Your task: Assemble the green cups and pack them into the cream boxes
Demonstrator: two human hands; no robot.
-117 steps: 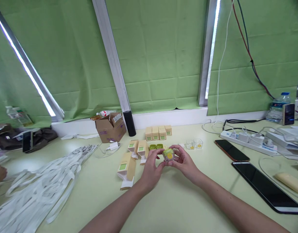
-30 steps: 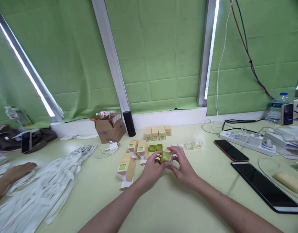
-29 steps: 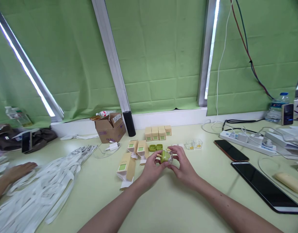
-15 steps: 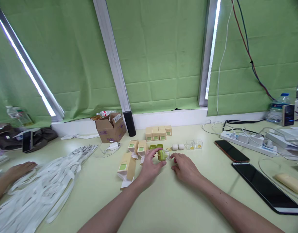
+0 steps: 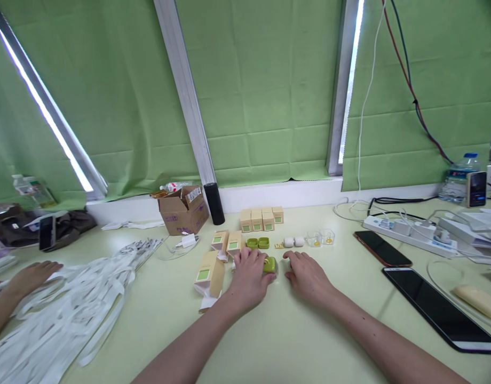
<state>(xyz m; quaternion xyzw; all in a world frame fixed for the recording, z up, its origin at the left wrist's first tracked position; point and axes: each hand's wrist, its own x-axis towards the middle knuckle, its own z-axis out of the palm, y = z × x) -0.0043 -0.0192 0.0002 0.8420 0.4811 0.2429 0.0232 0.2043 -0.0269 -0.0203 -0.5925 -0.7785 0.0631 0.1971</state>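
Green-lidded case [image 5: 270,265] touches the curled left hand [image 5: 247,276], right hand [image 5: 308,274] apart.

Small container [image 5: 270,265]: squarish, olive-green on top, with a clear body I see only as an edge.
Loop [image 5: 266,262]: pale yellow, at the green top, partly hidden from me.
Seal: green and clear parts together; I cannot tell how tightly.
Pose: green face up toward my camera, clear edge showing toward my right hand [image 5: 305,274].
Place: at the bench [image 5: 277,330], within my left fingers [image 5: 253,257].
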